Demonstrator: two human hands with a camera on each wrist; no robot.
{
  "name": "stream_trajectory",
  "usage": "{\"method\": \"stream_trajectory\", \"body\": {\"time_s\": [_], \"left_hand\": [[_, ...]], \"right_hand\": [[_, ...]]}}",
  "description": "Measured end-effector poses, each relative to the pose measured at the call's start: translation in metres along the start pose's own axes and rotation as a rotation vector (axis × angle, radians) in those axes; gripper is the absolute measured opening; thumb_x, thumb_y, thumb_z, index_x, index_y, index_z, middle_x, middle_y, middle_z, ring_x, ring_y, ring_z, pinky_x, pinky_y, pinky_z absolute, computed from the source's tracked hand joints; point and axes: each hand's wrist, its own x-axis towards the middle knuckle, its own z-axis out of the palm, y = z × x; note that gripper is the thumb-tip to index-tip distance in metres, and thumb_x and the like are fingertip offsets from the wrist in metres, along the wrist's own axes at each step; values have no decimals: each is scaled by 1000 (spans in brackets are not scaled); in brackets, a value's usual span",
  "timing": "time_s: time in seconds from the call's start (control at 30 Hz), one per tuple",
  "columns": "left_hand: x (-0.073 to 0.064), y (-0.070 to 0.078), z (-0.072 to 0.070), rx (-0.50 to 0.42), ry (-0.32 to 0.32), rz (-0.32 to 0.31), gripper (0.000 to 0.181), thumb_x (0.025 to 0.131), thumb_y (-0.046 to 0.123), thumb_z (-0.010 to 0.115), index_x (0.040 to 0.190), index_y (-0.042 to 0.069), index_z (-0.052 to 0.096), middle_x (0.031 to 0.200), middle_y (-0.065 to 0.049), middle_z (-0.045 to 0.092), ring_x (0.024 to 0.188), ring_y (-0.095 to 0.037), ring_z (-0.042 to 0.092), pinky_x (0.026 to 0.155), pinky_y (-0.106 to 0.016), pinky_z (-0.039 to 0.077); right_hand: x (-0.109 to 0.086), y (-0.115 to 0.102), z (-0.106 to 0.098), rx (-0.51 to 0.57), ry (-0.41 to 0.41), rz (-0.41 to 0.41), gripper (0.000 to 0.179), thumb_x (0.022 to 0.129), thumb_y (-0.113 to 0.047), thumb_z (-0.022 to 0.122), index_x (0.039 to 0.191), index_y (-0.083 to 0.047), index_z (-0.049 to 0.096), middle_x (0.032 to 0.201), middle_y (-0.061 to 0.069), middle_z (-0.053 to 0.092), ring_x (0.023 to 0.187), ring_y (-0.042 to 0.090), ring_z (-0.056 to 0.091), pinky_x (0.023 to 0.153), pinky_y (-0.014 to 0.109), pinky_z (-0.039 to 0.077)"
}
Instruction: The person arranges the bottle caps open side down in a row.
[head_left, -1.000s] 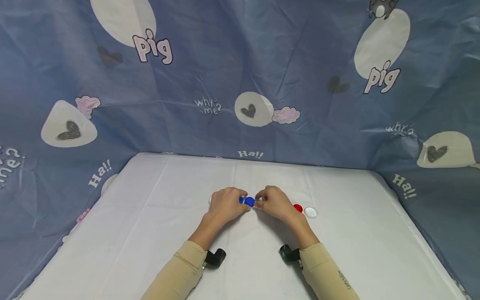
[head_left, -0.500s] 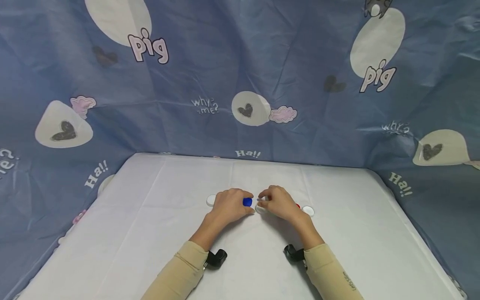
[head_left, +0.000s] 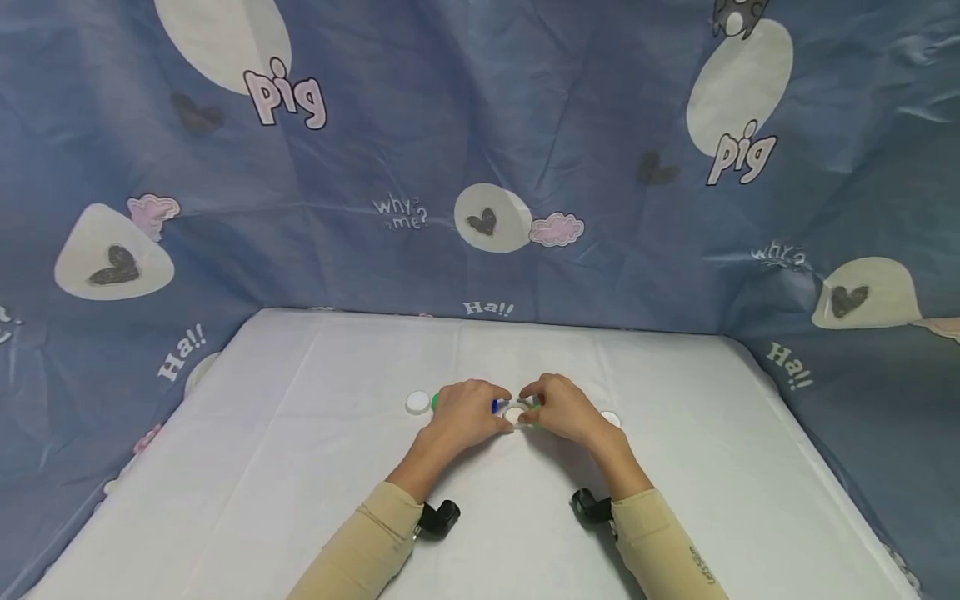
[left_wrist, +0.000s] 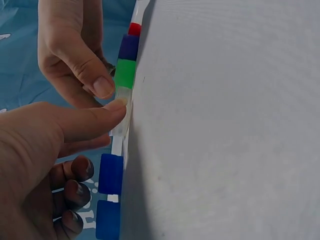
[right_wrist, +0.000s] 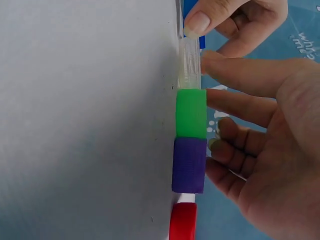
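Bottle caps lie in a row on the white table, and both hands meet at a clear cap (head_left: 514, 415) near its middle. My left hand (head_left: 471, 412) holds it between thumb and index finger, the other fingers loosely curled. From the other side, my right hand (head_left: 564, 407) has its thumb and a fingertip at the same cap. Blue caps (left_wrist: 111, 173) lie on its left. A green cap (right_wrist: 191, 113), a purple cap (right_wrist: 189, 165) and a red cap (right_wrist: 183, 221) follow on the right; the head view hides the purple and red ones behind my right hand.
At the row's left end lie a white cap (head_left: 417, 402) and another green cap (head_left: 435, 402), partly covered by my left hand. A white cap (head_left: 611, 418) ends the row on the right. A blue printed cloth (head_left: 345, 250) hangs behind the table (head_left: 337, 350).
Both hands have moved right along the row, from a blue cap to the clear cap. The left-end caps have come into view, while the red cap has become hidden behind the right hand.
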Motion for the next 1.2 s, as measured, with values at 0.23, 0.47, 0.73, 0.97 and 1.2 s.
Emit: {"method": "stream_trajectory", "body": {"time_s": [0.23, 0.47, 0.73, 0.97, 1.2], "left_hand": [[0, 2, 1, -10, 27, 9, 40, 72, 48, 84, 108, 32, 77, 99, 7, 77, 80, -12, 67, 56, -30, 46], [1, 2, 3, -20, 33, 15, 41, 73, 49, 84, 109, 31, 77, 102, 6, 77, 82, -14, 68, 56, -30, 45], [1, 0, 4, -24, 28, 21, 41, 75, 50, 82, 111, 31, 76, 106, 7, 76, 87, -13, 69, 59, -31, 47], [1, -4, -1, -26, 39, 18, 38, 78, 48, 80, 113, 35, 75, 111, 8, 75, 90, -12, 69, 61, -33, 50], [2, -6, -11, -41, 57, 14, 38, 79, 50, 79, 114, 36, 74, 108, 9, 75, 87, -10, 68, 62, -33, 51]], "right_hand": [[0, 0, -1, 13, -48, 7, 37, 76, -21, 85, 111, -10, 76, 75, 0, 55, 69, 15, 47, 62, 29, 38], [-2, 2, -1, -17, -49, -16, 39, 72, -19, 88, 109, -10, 77, 81, 2, 60, 72, 15, 47, 67, 29, 40], [-3, 3, 1, -55, -31, -37, 41, 71, -19, 88, 109, -10, 77, 80, 3, 60, 73, 15, 47, 66, 29, 39], [-3, 2, -6, 35, -10, -64, 40, 76, -18, 86, 113, -11, 75, 74, -1, 55, 70, 15, 46, 62, 27, 37], [-4, 1, -10, 84, 29, -96, 34, 78, -19, 83, 111, -15, 75, 73, -1, 50, 72, 15, 44, 63, 27, 36]]}}
